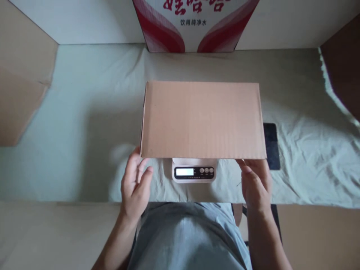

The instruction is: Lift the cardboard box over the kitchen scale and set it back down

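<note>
On the scale (194,171), our spread fingers flank the cardboard box (203,120); off-centre, it could tip.

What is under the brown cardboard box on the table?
A white scale sits under the cardboard box; only its front with the display and buttons shows. Its platform is covered. A dark flat object sticks out at the right.

I see a plain brown cardboard box (203,119), closed and flat-topped, lying level at the centre of the frame. It rests on a small white scale (194,170), whose display and buttons peek out below its lower edge.
</note>
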Motion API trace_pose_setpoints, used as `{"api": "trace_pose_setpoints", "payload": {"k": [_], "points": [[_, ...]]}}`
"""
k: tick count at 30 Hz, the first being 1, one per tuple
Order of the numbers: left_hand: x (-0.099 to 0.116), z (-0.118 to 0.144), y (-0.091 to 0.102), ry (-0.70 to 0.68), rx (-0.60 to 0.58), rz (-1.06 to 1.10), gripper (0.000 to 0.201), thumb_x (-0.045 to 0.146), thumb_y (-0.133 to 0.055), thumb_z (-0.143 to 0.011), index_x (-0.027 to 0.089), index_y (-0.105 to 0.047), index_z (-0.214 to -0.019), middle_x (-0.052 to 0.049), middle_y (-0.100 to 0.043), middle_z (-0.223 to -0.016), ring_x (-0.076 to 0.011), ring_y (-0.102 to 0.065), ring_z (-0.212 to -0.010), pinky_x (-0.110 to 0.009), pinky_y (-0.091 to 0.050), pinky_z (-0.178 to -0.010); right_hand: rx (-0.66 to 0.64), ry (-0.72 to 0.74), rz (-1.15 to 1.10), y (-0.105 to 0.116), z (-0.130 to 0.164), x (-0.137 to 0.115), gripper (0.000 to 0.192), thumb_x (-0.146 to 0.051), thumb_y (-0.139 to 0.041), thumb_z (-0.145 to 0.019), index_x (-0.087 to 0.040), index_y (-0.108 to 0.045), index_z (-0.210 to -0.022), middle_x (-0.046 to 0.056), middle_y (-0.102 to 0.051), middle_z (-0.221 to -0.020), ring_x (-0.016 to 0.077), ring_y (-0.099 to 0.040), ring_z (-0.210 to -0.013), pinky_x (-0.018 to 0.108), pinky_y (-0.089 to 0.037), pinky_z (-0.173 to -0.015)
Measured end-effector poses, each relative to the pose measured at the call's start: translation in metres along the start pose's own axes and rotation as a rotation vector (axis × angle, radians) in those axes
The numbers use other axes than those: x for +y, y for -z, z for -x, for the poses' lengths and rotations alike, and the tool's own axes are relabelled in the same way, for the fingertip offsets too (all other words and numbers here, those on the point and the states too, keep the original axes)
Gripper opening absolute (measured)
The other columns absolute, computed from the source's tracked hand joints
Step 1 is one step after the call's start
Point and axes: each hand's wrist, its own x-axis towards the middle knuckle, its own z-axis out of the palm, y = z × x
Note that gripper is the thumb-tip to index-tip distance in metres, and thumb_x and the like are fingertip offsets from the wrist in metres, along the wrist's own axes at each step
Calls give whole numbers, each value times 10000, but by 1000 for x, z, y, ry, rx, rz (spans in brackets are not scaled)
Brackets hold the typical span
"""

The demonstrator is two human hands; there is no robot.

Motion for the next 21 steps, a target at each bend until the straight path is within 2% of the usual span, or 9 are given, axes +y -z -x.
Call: {"api": "trace_pose_setpoints", "payload": {"k": [3,8,13,17,21], "points": [[6,1,-10,-61,-32,35,488,192,-604,-849,365,-554,-1303,-10,-591,-1322,-192,-504,-1308,-377,-370,-1169,-7,40,-28,-7,0,1,401,-239,-590,-822,-265,-587,-1222,66,-652,-1255,250,-590,-1206,498,-394,-1098],[5,-1,-23,-130,-75,31,544,149,-570,-853,370,-509,-1346,-23,-609,-1282,-185,-548,-1247,-404,-358,-1174,-37,58,44,-14,-2,9,411,-275,-656,-777,-263,-589,-1182,64,-648,-1225,257,-569,-1214,505,-389,-1103],[16,-7,-28,-208,-76,28,564,117,-554,-842,386,-498,-1335,-23,-587,-1303,-191,-523,-1273,-426,-371,-1155,-38,156,21,-26,-11,-4,397,-260,-653,-753,-283,-601,-1146,40,-645,-1155,250,-572,-1184,485,-394,-1101],[30,-27,-31,-281,-84,-4,559,97,-564,-808,377,-511,-1288,-14,-570,-1300,-193,-502,-1281,-420,-402,-1126,-88,213,11,-36,-32,-23,411,-327,-650,-744,-325,-586,-1149,31,-614,-1202,272,-526,-1246,498,-393,-1104],[36,-62,-42,-355,-98,-3,411,173,-625,-792,341,-549,-1159,-2,-589,-1212,-193,-552,-1196,-408,-437,-1086,-131,237,40,-42,-63,-28,393,-420,-626,-752,-354,-564,-1135,9,-598,-1194,254,-528,-1221,490,-386,-1110]]}}
